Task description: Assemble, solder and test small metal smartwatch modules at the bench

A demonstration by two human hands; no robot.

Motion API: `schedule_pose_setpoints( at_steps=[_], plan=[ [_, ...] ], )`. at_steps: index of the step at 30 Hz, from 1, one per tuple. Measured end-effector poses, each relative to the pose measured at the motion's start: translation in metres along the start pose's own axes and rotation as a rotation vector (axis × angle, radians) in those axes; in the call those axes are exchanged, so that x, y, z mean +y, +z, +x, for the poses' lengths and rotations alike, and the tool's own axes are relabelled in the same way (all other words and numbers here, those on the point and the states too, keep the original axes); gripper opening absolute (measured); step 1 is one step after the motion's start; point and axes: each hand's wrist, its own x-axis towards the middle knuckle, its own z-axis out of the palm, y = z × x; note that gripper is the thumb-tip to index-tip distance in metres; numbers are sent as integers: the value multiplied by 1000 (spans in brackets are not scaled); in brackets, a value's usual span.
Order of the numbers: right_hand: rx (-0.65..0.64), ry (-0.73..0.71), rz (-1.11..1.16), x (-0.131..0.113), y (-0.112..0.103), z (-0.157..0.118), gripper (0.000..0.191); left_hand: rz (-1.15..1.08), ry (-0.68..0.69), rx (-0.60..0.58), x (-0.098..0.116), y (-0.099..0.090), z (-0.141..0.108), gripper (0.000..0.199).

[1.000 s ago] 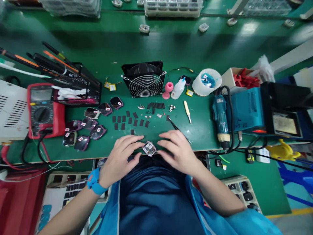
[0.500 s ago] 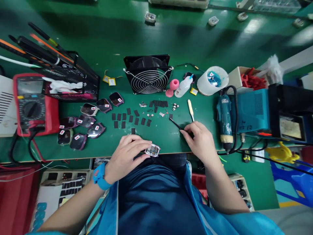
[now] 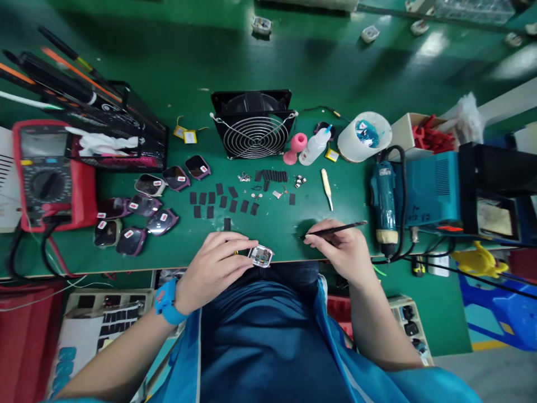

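My left hand (image 3: 222, 257) pinches the left edge of a small watch case (image 3: 260, 256), its inside facing up with circuit parts showing. The case is at the table's front edge. To the right of it, my right hand (image 3: 342, 245) grips slim black tweezers (image 3: 344, 228) like a pen. Their tip points left, just above the table, apart from the case. Beyond my left hand lie several small black pads (image 3: 224, 201) in loose rows, with a single pad (image 3: 227, 224) close to my fingers. Tiny metal parts (image 3: 277, 194) and a row of black strips (image 3: 274, 176) lie farther back.
Several watches (image 3: 145, 205) lie at left, near a red multimeter (image 3: 50, 179). A fan (image 3: 254, 131) stands at the back. A pale-handled tool (image 3: 326, 187), a squeeze bottle (image 3: 314, 146), a white tub (image 3: 350, 143) and an electric screwdriver (image 3: 385, 201) are at right.
My right hand has lifted the tweezers off the table and turned them, so the tip now points down-left near the front edge. My left hand still holds the watch case.
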Motion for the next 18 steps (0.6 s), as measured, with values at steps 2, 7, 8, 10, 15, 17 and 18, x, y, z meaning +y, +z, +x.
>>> schedule_pose_setpoints(
  at_steps=[2, 7, 8, 10, 15, 17, 18],
  plan=[
    [0, -26, 31, -2, 4, -3, 4, 2, 2, -2, 0, 0, 1, 6],
    [-160, -200, 197, -11, 35, -12, 6, -16, -10, 3, 0, 1, 2, 4],
    [-189, -239, 208, -12, 41, -13, 7, -22, -15, 4, 0, 1, 2, 4],
    [-219, -304, 199, -12, 51, -13, 9, -31, -20, 8, -1, 2, 2, 5],
    [-238, -392, 157, -9, 57, -11, 9, -32, -23, 14, -1, 2, 3, 6],
    [-241, -391, 147, -8, 56, -11, 9, -32, -27, 15, 0, 1, 3, 6],
    [-241, -390, 146, -8, 56, -11, 9, -29, -28, 15, 0, 1, 4, 7]
  ],
)
